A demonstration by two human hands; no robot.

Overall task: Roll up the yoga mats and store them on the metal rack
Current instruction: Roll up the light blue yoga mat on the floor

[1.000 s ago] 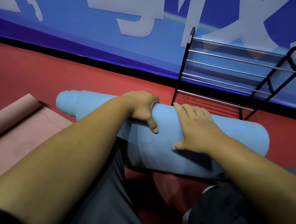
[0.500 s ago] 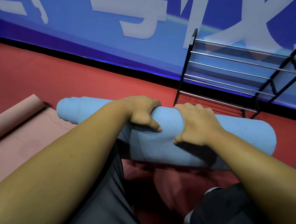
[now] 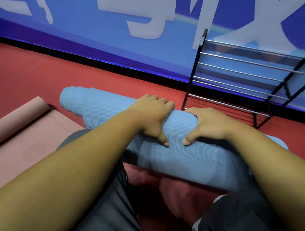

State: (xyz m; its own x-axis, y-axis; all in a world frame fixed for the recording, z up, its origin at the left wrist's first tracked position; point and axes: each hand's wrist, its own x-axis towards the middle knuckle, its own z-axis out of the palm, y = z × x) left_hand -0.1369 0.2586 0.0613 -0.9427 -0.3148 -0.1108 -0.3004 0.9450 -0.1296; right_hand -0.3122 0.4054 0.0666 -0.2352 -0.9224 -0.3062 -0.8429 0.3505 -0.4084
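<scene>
Red floor (image 3: 43, 76) before the metal rack (image 3: 194, 68) holds the blue mat (image 3: 104, 107), fully rolled I judge, my left hand (image 3: 153, 115) and right hand (image 3: 210, 124) gripping it with curled fingers, while the pink mat (image 3: 22, 134) lies mostly flat and nothing is stored yet.

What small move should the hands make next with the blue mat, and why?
Probably lift the blue mat toward the metal rack behind it: it looks fully rolled, and the left hand and right hand both grip it, fingers curled over.
</scene>
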